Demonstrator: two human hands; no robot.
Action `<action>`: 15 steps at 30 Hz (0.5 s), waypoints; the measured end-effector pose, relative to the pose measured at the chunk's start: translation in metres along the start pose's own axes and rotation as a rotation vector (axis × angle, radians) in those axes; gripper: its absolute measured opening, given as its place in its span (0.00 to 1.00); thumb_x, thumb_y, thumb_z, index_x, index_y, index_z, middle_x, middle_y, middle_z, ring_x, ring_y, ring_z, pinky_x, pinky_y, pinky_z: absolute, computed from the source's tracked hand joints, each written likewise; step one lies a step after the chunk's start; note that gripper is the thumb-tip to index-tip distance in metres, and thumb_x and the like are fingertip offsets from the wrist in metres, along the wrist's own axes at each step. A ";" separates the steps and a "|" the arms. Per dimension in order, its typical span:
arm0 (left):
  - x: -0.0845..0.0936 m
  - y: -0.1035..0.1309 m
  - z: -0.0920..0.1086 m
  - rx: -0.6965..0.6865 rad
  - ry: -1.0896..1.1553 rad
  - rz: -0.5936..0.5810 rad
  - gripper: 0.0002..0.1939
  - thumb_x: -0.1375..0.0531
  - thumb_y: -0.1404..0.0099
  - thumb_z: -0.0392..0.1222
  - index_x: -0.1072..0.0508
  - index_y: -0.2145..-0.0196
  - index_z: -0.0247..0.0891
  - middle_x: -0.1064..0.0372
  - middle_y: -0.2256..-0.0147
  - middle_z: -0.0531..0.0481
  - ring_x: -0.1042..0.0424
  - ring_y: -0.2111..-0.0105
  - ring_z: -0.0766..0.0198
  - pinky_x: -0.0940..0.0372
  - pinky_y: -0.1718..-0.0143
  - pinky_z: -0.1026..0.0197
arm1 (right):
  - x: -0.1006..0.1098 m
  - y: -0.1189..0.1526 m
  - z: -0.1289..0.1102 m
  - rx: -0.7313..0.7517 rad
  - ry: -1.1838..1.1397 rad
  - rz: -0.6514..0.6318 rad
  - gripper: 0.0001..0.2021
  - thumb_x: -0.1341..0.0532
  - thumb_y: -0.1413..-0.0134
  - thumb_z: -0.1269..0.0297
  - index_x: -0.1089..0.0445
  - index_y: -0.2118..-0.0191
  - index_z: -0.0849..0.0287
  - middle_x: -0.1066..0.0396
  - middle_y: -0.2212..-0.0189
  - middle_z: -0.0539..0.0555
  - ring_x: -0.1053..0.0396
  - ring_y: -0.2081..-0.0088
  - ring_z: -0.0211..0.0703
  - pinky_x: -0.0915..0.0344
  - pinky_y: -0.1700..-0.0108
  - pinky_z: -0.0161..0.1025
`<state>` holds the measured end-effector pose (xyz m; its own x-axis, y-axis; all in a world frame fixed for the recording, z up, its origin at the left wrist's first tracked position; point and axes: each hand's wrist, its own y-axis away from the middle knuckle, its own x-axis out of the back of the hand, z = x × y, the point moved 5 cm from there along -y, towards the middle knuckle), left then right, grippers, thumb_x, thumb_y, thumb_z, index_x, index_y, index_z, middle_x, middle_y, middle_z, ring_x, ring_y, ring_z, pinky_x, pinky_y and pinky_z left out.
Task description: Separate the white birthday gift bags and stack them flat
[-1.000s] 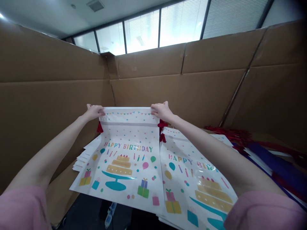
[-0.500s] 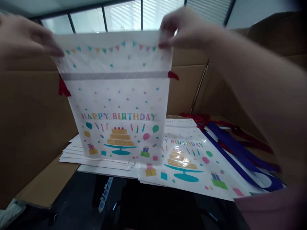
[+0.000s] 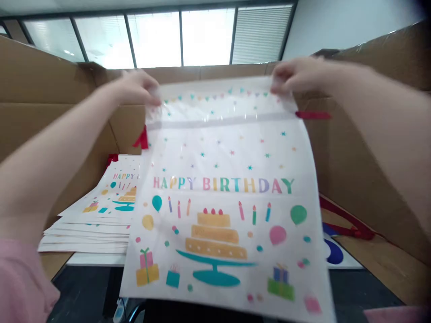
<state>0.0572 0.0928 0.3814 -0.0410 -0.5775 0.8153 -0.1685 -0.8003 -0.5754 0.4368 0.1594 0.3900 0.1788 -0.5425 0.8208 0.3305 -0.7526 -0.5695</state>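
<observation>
A large white drawstring gift bag (image 3: 222,152) printed with "HAPPY BIRTHDAY" and a tiered cake hangs upright in front of me. Its top left corner is pinched by my left hand (image 3: 138,87), its top right corner by my right hand (image 3: 296,76); both hands are slightly blurred. Red ribbon ends stick out at each side, one ribbon (image 3: 143,138) on the left and another ribbon (image 3: 314,115) on the right. Behind the bag, to the left, lies a stack of matching bags (image 3: 87,220), partly covered by it.
Cardboard walls (image 3: 37,130) enclose the work surface at the back and sides. To the right lie a red ribbon (image 3: 350,222) and a flat white item with blue markings (image 3: 335,252). Windows (image 3: 155,38) line the far wall.
My view has turned. The held bag has shifted from left of centre to the middle and appears larger, with both hands still on its top corners. It now hides the bags that lay on the right.
</observation>
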 end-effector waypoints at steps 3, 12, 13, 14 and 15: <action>-0.098 -0.022 0.037 -0.029 0.039 -0.187 0.20 0.42 0.40 0.49 0.28 0.63 0.24 0.35 0.68 0.53 0.36 0.56 0.60 0.68 0.44 0.37 | -0.083 0.004 0.037 -0.127 0.083 -0.142 0.15 0.41 0.50 0.65 0.28 0.56 0.64 0.31 0.58 0.58 0.38 0.53 0.49 0.54 0.49 0.61; -0.341 -0.039 0.062 -0.110 0.182 -0.511 0.10 0.41 0.45 0.46 0.29 0.71 0.35 0.31 0.71 0.49 0.33 0.62 0.53 0.51 0.51 0.48 | -0.312 0.021 0.130 -0.218 -0.086 -0.497 0.11 0.42 0.58 0.67 0.31 0.64 0.59 0.30 0.61 0.57 0.36 0.56 0.52 0.50 0.50 0.59; -0.358 -0.038 0.064 -0.112 0.188 -0.534 0.11 0.41 0.45 0.46 0.29 0.71 0.35 0.30 0.70 0.49 0.33 0.63 0.54 0.51 0.52 0.49 | -0.329 0.024 0.133 -0.229 -0.106 -0.529 0.10 0.42 0.58 0.68 0.31 0.64 0.58 0.30 0.61 0.57 0.37 0.55 0.53 0.51 0.50 0.59; -0.372 -0.037 0.064 -0.112 0.193 -0.554 0.11 0.42 0.45 0.47 0.29 0.70 0.36 0.30 0.70 0.48 0.33 0.63 0.54 0.50 0.53 0.51 | -0.344 0.026 0.136 -0.235 -0.125 -0.556 0.10 0.42 0.58 0.69 0.31 0.65 0.58 0.30 0.60 0.56 0.37 0.55 0.53 0.51 0.50 0.59; -0.385 -0.037 0.064 -0.112 0.198 -0.571 0.11 0.42 0.45 0.47 0.28 0.70 0.36 0.29 0.68 0.48 0.33 0.63 0.54 0.50 0.54 0.52 | -0.358 0.027 0.137 -0.236 -0.145 -0.580 0.10 0.43 0.58 0.69 0.32 0.65 0.58 0.30 0.60 0.56 0.37 0.54 0.52 0.52 0.49 0.59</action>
<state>0.1419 0.3346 0.0850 -0.0937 -0.0129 0.9955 -0.3194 -0.9467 -0.0423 0.5091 0.3846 0.0867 0.1615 0.0209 0.9866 0.2008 -0.9796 -0.0122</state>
